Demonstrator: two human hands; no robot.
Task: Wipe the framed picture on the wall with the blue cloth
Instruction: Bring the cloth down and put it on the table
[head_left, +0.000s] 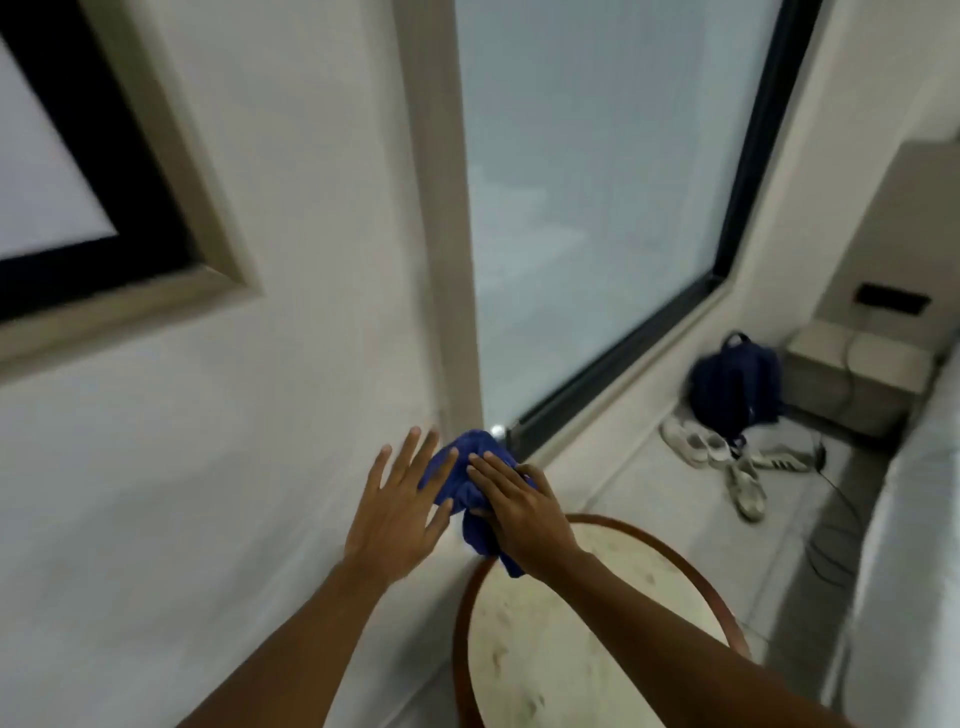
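Note:
The framed picture (130, 171) hangs on the white wall at upper left, with a beige outer frame, a black inner border and a pale centre; only its lower right corner shows. The blue cloth (470, 486) is bunched in mid-air below it, above the far edge of a round table. My right hand (519, 512) grips the cloth from the right, fingers wrapped over it. My left hand (402, 506) is spread flat with its fingers apart, its fingertips overlapping the cloth's left side. Both hands are well below and to the right of the picture.
A round marble-topped table with a brown rim (691, 566) stands under my right arm. A large window (597, 208) fills the wall to the right. On the floor beyond lie a dark blue backpack (735, 384), several shoes (727, 457) and cables. A white sofa edge (914, 519) runs along the right.

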